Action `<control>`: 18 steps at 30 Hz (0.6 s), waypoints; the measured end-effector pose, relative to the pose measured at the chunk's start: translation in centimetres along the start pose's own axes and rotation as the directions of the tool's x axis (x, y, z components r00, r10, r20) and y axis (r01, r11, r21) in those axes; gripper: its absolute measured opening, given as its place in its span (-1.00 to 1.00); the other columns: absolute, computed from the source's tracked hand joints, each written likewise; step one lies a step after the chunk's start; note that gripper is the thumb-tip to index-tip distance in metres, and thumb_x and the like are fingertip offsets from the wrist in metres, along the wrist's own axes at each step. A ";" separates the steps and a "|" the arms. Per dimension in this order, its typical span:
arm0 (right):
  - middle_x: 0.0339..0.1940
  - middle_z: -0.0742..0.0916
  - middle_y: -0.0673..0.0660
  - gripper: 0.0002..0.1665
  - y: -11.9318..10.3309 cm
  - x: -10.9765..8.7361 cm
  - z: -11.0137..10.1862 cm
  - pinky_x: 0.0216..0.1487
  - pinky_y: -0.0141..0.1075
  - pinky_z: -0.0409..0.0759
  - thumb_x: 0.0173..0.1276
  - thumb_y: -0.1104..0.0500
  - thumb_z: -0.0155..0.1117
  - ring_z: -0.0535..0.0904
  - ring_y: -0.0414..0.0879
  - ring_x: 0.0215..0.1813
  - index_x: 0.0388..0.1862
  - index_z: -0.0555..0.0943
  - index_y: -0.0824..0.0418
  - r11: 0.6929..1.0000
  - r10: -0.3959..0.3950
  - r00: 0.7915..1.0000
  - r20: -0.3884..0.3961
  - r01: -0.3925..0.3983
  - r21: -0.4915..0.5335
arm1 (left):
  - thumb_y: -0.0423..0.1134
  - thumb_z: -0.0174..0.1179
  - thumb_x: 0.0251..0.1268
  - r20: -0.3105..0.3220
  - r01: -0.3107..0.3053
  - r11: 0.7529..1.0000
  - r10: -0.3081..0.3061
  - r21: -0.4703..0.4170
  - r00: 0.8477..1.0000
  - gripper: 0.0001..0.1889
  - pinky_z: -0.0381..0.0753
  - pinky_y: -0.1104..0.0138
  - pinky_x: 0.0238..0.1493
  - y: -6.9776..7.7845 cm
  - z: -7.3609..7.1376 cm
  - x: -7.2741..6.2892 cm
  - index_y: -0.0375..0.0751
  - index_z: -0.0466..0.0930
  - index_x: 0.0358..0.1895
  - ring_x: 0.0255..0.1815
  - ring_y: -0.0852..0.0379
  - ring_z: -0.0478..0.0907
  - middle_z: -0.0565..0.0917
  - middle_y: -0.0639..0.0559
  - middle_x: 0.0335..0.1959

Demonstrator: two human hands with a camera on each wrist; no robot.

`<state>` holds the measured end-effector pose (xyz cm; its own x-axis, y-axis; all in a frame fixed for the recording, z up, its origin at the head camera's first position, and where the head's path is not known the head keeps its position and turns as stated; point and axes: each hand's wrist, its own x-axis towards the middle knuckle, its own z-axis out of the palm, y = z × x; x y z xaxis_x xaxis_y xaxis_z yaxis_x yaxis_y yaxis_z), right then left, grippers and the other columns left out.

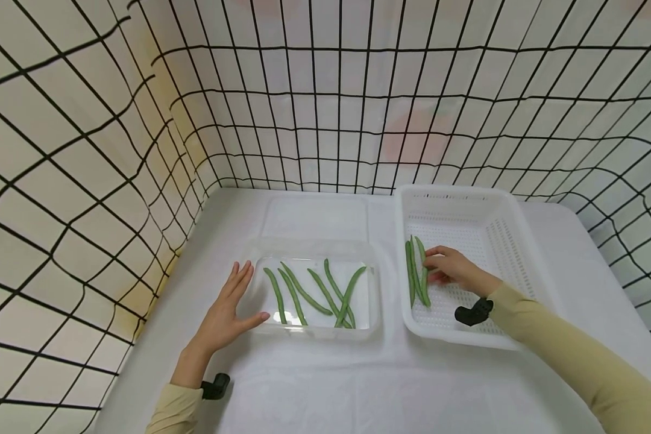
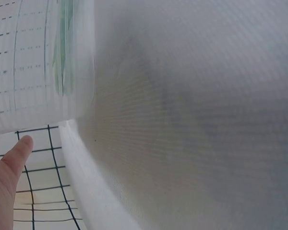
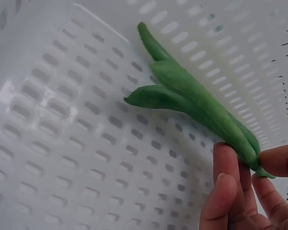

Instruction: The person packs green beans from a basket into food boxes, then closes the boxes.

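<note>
Right hand (image 1: 456, 268) touches slender green beans (image 3: 206, 105) inside the white perforated plastic basket (image 1: 456, 223); pinched, can't tell! Left of it, left hand (image 1: 222, 313), fingers spread, beside a clear plastic tray (image 1: 377, 289) holding more.

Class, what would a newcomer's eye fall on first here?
Probably the vivid green beans scattered in the clear plastic container beside the left hand. Next, the right hand, fingers around more beans at the left side of the white perforated basket. Behind stands black wire mesh.
</note>
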<state>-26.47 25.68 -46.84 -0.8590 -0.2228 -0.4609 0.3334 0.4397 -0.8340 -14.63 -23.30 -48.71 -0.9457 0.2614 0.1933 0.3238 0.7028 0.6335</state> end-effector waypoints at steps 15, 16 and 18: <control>-0.23 0.63 0.11 -0.33 -4.0 -2.2 -0.9 -0.33 -0.32 0.60 0.46 0.07 0.09 0.66 -0.13 -0.40 0.39 0.16 0.36 0.990 -0.086 0.996 -0.023 0.088 0.112 | 0.13 0.37 0.05 0.006 0.005 1.000 -0.005 0.010 1.000 0.06 0.14 -0.27 0.18 -0.3 0.1 0.1 0.12 -0.15 0.53 0.51 0.08 -0.32 -0.11 0.03 0.54; -0.23 0.64 0.12 -0.34 -4.3 -2.3 -0.7 -0.33 -0.33 0.60 0.46 0.07 0.10 0.66 -0.14 -0.40 0.39 0.17 0.36 0.989 -0.092 0.996 -0.024 0.094 0.118 | 0.13 0.37 0.05 0.007 0.004 1.000 -0.004 0.009 1.000 0.06 0.13 -0.27 0.19 -0.3 0.1 0.1 0.12 -0.15 0.53 0.51 0.08 -0.32 -0.10 0.02 0.53; -0.23 0.65 0.14 -0.35 -4.9 -2.4 -0.2 -0.35 -0.35 0.59 0.46 0.07 0.10 0.66 -0.14 -0.41 0.38 0.19 0.36 0.987 -0.102 0.995 -0.022 0.104 0.126 | 0.13 0.38 0.04 0.003 0.001 1.000 -0.001 0.003 1.000 0.06 0.12 -0.27 0.20 -0.2 0.0 0.1 0.12 -0.15 0.53 0.51 0.08 -0.32 -0.09 0.02 0.53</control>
<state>-26.09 24.21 -41.61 -0.8969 -0.2472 -0.3666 0.2887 0.3007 -0.9090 -14.79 -23.42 -48.83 -0.9460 0.2626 0.1899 0.3225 0.7054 0.6312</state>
